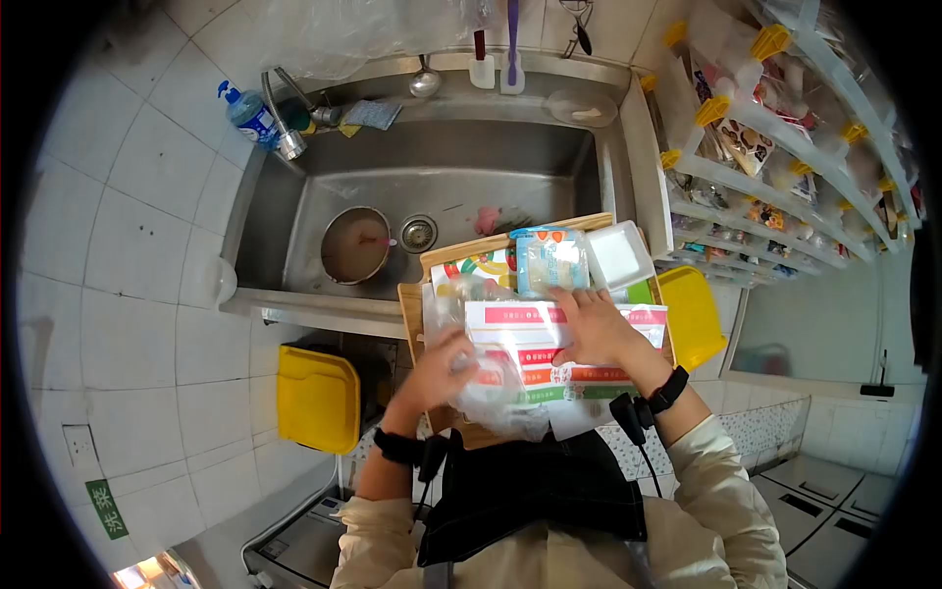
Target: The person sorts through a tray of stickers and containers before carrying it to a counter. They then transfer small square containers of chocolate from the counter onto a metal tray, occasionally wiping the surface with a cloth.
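A wooden tray point(413, 312) rests at the near edge of the sink, in front of my body. On it lie a white box with red and green stripes point(525, 344), a blue and white packet point(551, 263), a white container point(620, 254) and crumpled clear plastic point(500, 402). My left hand point(437, 373) has its fingers curled at the plastic on the box's left side; what they hold is too small to name. My right hand point(596, 334) lies on the box with its fingers spread.
Behind the tray is a steel sink point(451, 147) holding a pot of cloudy liquid point(355, 245). A faucet point(285, 128) and a blue soap bottle point(251, 118) stand at its left. Yellow bins point(319, 398) flank the tray below. Shelves of packets point(765, 147) rise at the right.
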